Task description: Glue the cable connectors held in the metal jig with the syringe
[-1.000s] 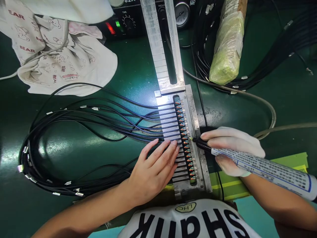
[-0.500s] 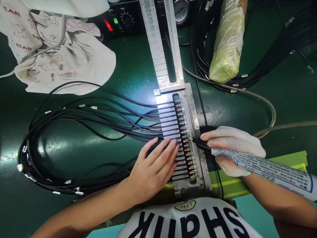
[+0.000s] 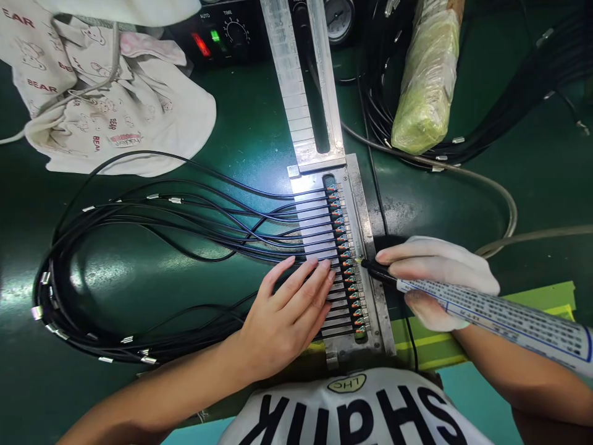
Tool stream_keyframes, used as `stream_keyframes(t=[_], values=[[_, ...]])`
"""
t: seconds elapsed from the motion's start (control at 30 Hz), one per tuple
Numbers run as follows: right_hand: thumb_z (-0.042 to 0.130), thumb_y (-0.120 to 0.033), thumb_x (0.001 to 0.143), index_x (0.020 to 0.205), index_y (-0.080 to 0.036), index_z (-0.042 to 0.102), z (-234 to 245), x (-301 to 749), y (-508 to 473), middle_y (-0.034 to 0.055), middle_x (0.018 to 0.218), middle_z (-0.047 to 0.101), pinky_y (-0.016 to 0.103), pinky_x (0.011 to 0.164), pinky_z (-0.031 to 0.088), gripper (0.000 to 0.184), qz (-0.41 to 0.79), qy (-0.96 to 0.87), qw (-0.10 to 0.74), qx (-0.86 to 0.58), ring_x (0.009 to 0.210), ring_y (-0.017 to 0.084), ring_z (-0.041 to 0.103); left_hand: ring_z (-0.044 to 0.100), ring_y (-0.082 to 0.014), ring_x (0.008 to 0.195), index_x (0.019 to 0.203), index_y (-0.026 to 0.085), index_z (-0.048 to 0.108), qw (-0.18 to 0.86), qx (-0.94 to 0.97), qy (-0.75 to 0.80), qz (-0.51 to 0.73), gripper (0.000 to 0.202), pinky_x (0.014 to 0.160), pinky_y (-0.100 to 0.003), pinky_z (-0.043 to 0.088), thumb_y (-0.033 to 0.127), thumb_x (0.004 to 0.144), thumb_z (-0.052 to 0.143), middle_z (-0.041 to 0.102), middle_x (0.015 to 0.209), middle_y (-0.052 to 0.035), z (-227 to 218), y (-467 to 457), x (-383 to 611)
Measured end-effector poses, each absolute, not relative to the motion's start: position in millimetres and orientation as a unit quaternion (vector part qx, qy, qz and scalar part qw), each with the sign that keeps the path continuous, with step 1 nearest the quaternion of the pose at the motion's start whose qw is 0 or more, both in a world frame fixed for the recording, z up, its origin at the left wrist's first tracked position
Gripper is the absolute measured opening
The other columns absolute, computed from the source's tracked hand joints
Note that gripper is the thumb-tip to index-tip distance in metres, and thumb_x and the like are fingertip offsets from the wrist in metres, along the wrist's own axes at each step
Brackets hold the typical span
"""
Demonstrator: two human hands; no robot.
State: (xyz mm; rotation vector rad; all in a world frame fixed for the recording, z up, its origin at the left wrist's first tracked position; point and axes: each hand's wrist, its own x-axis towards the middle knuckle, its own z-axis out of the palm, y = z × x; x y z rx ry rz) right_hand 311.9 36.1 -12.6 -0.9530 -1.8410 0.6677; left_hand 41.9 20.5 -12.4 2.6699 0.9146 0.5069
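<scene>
My left hand (image 3: 290, 312), bare, lies with fingers stretched out over the black cables (image 3: 259, 238) and the left side of a metal fixture (image 3: 315, 216). Several cable ends sit side by side in this fixture, their small orange and green wire tips (image 3: 345, 254) showing in its long slot. My right hand (image 3: 435, 281) wears a white glove or finger covers and is closed around a pen-shaped applicator (image 3: 495, 315). Its barrel is white with dense print, its nose black. The fine yellowish tip points left at the connectors near mid-row; whether it touches them I cannot tell.
A hinged metal cover (image 3: 301, 117) stands open beyond the fixture. At the upper left lies a white printed cloth (image 3: 139, 123). A black control box (image 3: 222, 37) is at the back. A plastic-wrapped block (image 3: 424, 93) rests beside more cables (image 3: 504, 105) at the right.
The applicator and my right hand have shifted very slightly to the right. My left hand and the cables in the fixture look unmoved.
</scene>
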Motion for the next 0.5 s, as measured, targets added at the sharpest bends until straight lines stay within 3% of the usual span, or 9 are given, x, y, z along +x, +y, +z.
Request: stream_keyframes(t=[0.23, 0.5], values=[[0.071, -0.025, 0.080, 0.096, -0.013, 0.075, -5.7, 306.9, 31.4, 0.0116, 0.096, 0.078, 0.036, 0.071, 0.064, 0.020, 0.269, -0.721, 0.509, -0.386, 0.078, 0.022, 0.075, 0.060, -0.0298, 0.126, 0.131, 0.006, 0.062, 0.109, 0.930, 0.310, 0.164, 0.043, 0.114, -0.051, 0.039, 0.018, 0.090, 0.069, 0.064, 0.136, -0.0131, -11.6, 17.7, 41.6], [0.071, -0.023, 0.077, 0.092, -0.015, 0.074, -9.0, 309.1, 28.2, 0.0116, 0.097, 0.078, 0.036, 0.066, 0.063, 0.017, 0.261, -0.744, 0.469, -0.398, 0.074, 0.021, 0.074, 0.061, -0.0275, 0.125, 0.129, 0.006, 0.063, 0.127, 0.932, 0.294, 0.169, 0.039, 0.116, -0.049, 0.038, 0.016, 0.092, 0.067, 0.066, 0.134, -0.0130, -12.5, 15.6, 42.0]])
